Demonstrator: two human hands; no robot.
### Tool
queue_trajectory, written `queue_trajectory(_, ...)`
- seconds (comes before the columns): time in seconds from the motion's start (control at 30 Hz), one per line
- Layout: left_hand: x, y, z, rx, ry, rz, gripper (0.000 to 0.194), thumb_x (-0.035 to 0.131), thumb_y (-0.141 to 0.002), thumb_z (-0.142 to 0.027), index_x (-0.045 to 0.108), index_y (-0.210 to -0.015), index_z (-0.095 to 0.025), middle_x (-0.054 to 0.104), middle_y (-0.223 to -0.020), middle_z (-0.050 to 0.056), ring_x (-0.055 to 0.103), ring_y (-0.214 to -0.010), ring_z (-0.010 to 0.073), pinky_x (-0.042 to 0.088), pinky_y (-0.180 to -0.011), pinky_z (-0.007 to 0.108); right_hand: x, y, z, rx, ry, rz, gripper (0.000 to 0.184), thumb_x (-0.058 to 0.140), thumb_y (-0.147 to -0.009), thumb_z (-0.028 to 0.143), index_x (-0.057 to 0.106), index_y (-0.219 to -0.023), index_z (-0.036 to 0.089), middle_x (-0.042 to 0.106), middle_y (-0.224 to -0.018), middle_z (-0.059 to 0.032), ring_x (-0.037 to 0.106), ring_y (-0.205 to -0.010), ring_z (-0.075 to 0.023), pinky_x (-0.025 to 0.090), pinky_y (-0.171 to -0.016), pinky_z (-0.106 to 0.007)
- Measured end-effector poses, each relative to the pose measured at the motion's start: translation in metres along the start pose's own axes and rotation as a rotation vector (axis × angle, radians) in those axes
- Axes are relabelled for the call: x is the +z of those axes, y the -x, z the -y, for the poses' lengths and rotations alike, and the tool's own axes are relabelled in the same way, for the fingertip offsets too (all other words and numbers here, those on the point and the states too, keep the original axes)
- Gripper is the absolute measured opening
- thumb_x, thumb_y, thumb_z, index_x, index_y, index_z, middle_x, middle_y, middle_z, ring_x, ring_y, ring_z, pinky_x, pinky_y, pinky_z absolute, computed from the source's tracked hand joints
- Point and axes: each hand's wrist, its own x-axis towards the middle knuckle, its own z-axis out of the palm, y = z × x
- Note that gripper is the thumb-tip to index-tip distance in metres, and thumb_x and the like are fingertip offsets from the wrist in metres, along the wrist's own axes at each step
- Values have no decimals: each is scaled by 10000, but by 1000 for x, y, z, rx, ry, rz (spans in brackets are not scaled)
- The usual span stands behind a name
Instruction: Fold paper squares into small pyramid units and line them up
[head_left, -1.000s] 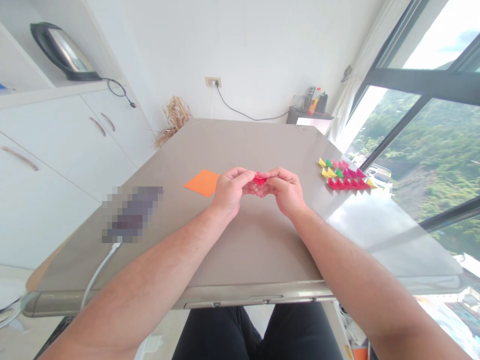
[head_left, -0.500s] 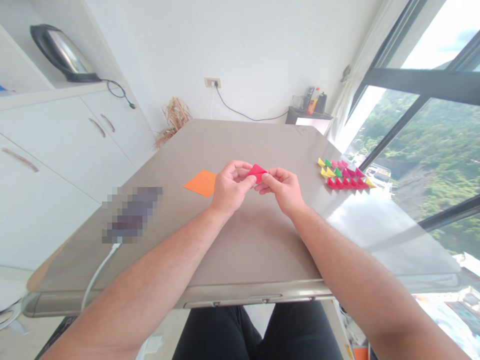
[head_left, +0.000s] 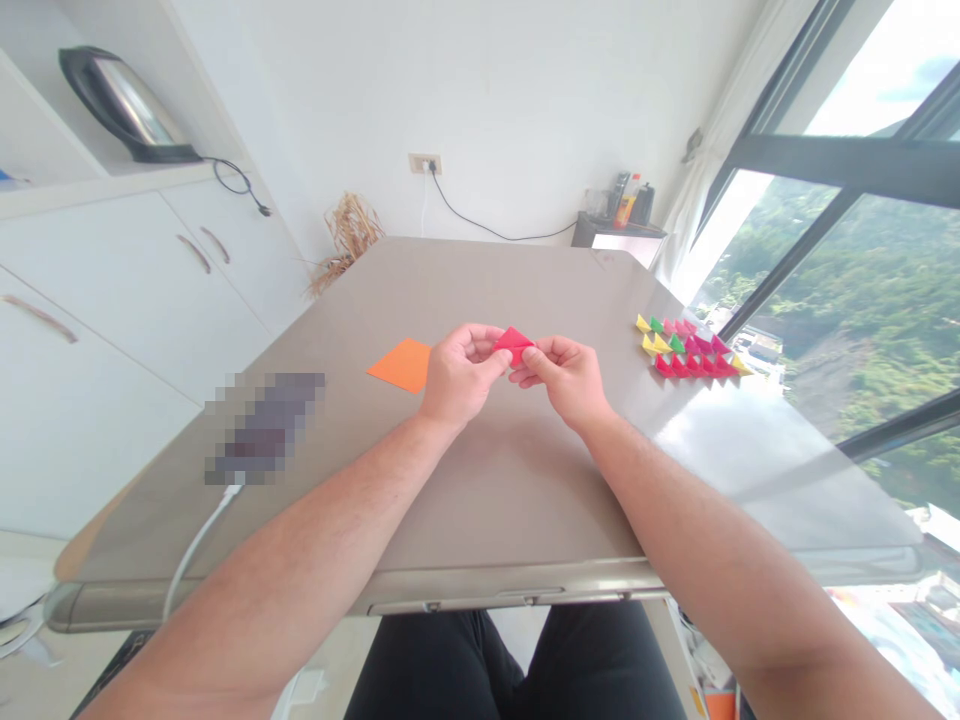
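Observation:
A small red folded paper triangle [head_left: 514,343] is held just above the grey table [head_left: 487,480], near its middle. My left hand [head_left: 457,375] pinches its left side with thumb and fingers closed. My right hand [head_left: 564,378] pinches its right side the same way. An orange paper square [head_left: 403,364] lies flat on the table just left of my left hand. A cluster of several folded paper triangles in yellow, green, pink and red [head_left: 691,349] sits in rows near the table's right edge, right of my right hand.
A blurred flat device [head_left: 264,428] with a white cable [head_left: 196,545] lies on the table's left side. White cabinets [head_left: 112,300] stand to the left, a kettle [head_left: 124,100] above them. A large window [head_left: 847,260] runs along the right. Dried grass [head_left: 349,235] sits beyond the far corner.
The red paper piece has been turned up from low between my fingers, so its triangular face now shows. Both hands stayed in place over the last half second.

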Motion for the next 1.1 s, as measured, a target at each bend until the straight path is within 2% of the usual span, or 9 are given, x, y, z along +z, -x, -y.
queue_trajectory(0.27,0,0,0,-13,-29,3,233,782,-715,-245,705,-928,-192,768,-843,42,708,-734,173,564,-709,314,-2,1,1,0,12,-11,196,740,-792,370,714,-730,186,749,-676,-45,732,-675,-190,596,-664,-323)
queue_trajectory(0.5,0,-1,3,-16,-25,26,225,772,-721,-241,702,-929,-192,764,-830,44,697,-721,174,551,-685,313,0,1,1,-27,36,-54,145,692,-783,287,697,-676,188,719,-629,-29,700,-631,-168,578,-644,-305)
queue_trajectory(0.6,1,0,3,-20,-11,12,221,769,-723,-236,702,-929,-190,763,-828,44,699,-725,174,548,-682,308,2,2,1,-21,56,-77,146,693,-776,291,675,-670,192,714,-640,-25,694,-632,-166,573,-634,-302)
queue_trajectory(0.77,2,0,2,-24,7,10,202,767,-731,-236,702,-915,-187,761,-807,42,681,-688,158,544,-673,302,4,2,1,4,55,-44,137,729,-758,319,687,-735,190,715,-644,-26,674,-628,-159,567,-648,-306)
queue_trajectory(1.1,3,2,-1,-10,-10,41,209,776,-739,-244,698,-924,-187,751,-777,30,666,-644,147,539,-663,303,5,3,4,3,87,-91,128,682,-746,290,639,-667,200,686,-621,-6,640,-585,-144,508,-594,-285)
